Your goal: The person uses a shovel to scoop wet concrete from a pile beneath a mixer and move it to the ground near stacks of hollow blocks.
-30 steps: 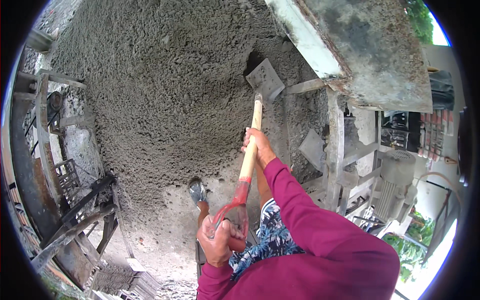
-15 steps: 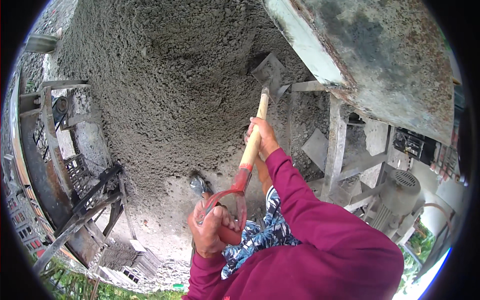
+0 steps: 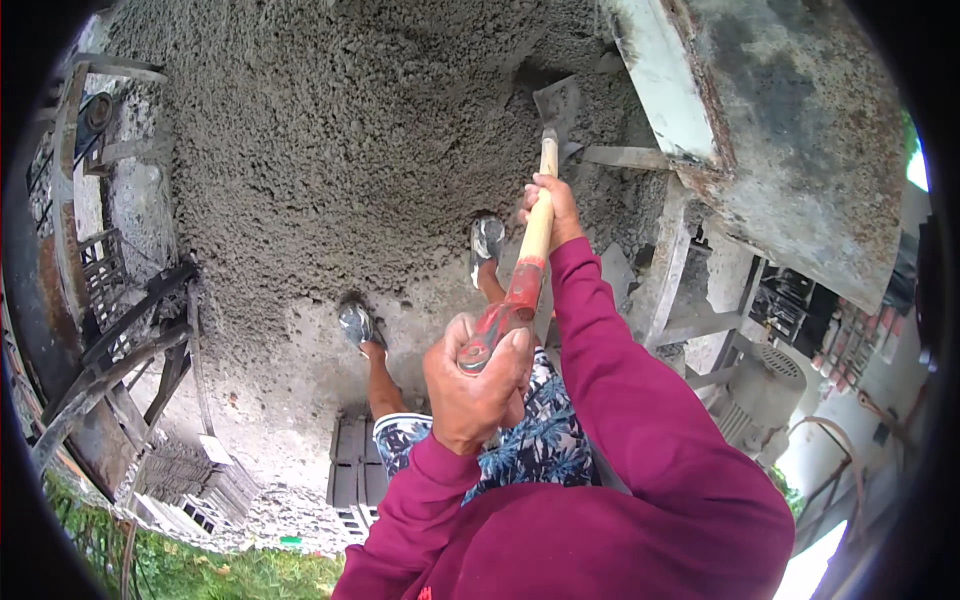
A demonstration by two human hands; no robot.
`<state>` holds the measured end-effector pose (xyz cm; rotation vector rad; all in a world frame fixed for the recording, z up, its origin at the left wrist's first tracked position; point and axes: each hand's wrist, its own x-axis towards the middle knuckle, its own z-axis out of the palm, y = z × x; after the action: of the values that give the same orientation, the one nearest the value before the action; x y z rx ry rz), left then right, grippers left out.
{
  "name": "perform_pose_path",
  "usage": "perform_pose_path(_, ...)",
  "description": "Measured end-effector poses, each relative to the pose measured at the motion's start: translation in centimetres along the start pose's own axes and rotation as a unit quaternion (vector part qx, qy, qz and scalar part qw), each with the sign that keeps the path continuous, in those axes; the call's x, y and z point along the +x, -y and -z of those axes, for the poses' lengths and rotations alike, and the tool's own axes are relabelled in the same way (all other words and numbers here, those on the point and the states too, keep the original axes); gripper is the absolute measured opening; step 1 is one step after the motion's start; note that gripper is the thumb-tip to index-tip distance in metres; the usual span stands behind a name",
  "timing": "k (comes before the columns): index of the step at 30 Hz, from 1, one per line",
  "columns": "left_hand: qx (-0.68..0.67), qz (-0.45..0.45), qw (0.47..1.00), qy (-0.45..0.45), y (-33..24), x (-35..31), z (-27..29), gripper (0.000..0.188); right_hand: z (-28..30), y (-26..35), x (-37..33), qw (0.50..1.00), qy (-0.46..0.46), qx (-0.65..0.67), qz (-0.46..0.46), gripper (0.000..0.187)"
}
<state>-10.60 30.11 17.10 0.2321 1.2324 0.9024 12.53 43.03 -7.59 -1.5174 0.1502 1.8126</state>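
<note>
A shovel [image 3: 537, 230] with a pale wooden shaft and a red D-shaped grip reaches away from my body. My left hand [image 3: 476, 380] is closed round its red grip at the near end. Farther up, my right hand [image 3: 555, 208] wraps round the wooden shaft. The grey metal blade [image 3: 560, 105] rests at the far right side of a broad heap of damp grey mortar or concrete mix [image 3: 330, 150], beside a dark hollow. Part of the blade's edge is hard to tell from the mix.
A rusty metal hopper or bin [image 3: 800, 130] on a steel frame [image 3: 668, 265] stands at right, with a motor [image 3: 765, 385] below. Another metal frame [image 3: 70, 200] stands at left. My shoes [image 3: 357, 322] are at the mix's near edge. Grey hollow blocks [image 3: 357, 465] lie behind my left leg.
My left hand has moved up and right with the grip. The right hand and blade sit farther out and slightly right. The view has shifted, and both shoes now show.
</note>
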Motion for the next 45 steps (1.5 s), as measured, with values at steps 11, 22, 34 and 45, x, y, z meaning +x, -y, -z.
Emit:
perform_pose_path(11,-0.129,-0.022,0.991,0.021,7.6,7.9,6.6,0.029,2.7,-2.9,7.3,0.991,-0.121,-0.045,0.041,0.018)
perform_pose_path(22,-0.118,0.065,0.979,-0.150,14.0,6.5,1.7,0.039,7.4,-0.9,9.1,0.963,-0.187,-0.188,0.049,0.025)
perform_pose_path(34,-0.138,0.067,0.965,-0.213,25.1,15.7,3.3,0.043,13.5,0.9,18.4,0.981,-0.173,-0.086,0.015,0.028)
perform_pose_path(45,-0.247,0.146,0.879,-0.382,34.2,15.4,8.8,0.039,17.0,-2.6,22.9,0.938,-0.268,-0.190,0.111,0.029)
